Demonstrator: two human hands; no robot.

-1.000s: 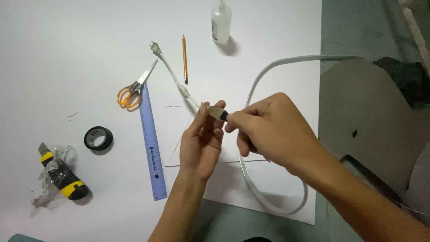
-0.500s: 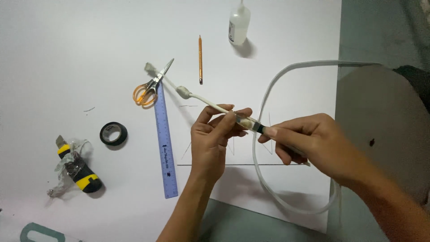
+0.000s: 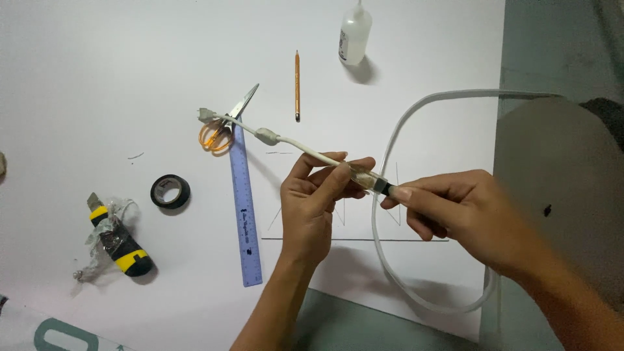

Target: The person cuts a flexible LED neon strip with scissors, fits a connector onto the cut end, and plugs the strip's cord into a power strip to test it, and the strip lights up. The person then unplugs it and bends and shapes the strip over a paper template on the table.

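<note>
Head cam: connector (image 3: 367,179) half-hidden btwn hands (right (image 3: 465,214) cropped).

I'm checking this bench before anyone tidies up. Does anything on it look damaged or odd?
Yes: the black-and-yellow utility knife at the left edge is wrapped in crumpled clear tape or plastic, with loose strands trailing off it. The scissors lie across the top of the blue ruler. Nothing looks spilled.

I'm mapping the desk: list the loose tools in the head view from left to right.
Utility knife → roll of black tape → orange-handled scissors → blue ruler → pencil → white squeeze bottle.
</note>
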